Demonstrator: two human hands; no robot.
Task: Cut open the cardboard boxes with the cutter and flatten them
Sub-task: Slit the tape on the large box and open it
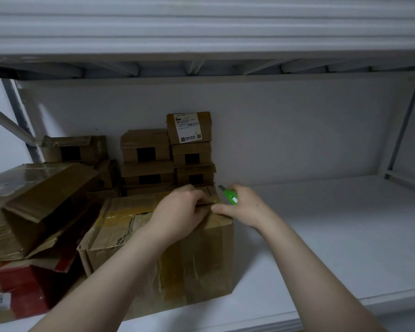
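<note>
left hand: on top of the front box, at its far right corner. Fingers curl down onto the top flap's edge and clamp it. The wrist lies across the taped lid.
right hand: just at 3 o'clock of my left hand, almost touching it. Fingers wrap the cutter; the thumb sticks out toward 9 o'clock and meets the box's top right corner.
cutter: green body, held tight in my right fist at 1 o'clock of that corner. The short blade tip points to 11 o'clock, above the box and off the cardboard.
front box: brown, heavily taped, lid wrinkled and torn near the middle. It stands on the white shelf at its front edge, under both hands, at 6 o'clock of the cutter.
small boxes: two stacks against the back wall, at 12 o'clock of the front box. The top right one carries a white label.
tipped box: at 9 o'clock, open flaps facing me, leaning on other cartons.
red box: at 8 o'clock, low, under the tipped box.
upper shelf: white, overhead at 12 o'clock.
</note>
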